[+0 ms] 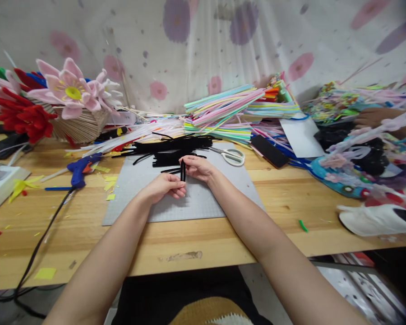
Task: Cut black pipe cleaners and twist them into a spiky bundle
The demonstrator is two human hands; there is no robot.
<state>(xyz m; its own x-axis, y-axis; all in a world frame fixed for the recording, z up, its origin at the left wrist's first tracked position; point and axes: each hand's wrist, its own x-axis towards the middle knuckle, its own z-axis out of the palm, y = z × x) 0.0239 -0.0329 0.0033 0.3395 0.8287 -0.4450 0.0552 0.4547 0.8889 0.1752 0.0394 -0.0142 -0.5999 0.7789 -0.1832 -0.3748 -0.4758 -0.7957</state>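
Observation:
Between my two hands a short black pipe cleaner [183,170] stands upright, bent or doubled so two strands run side by side. My left hand [167,186] pinches its lower end. The upper end is held by the fingertips of my right hand [199,168]. Both hands hover over a grey cutting mat [203,203]. Just behind them lies a pile of black pipe cleaners [172,145], with a shorter bundle [169,159] in front of it. Scissors [232,157] with pale handles rest at the mat's back right.
A blue glue gun [79,169] lies at left, its black cord [42,243] running off the table's front edge. Bundles of pastel pipe cleaners [223,106] are heaped behind. A black phone [269,151] lies right of the scissors. Another person's hand [375,118] shows at far right.

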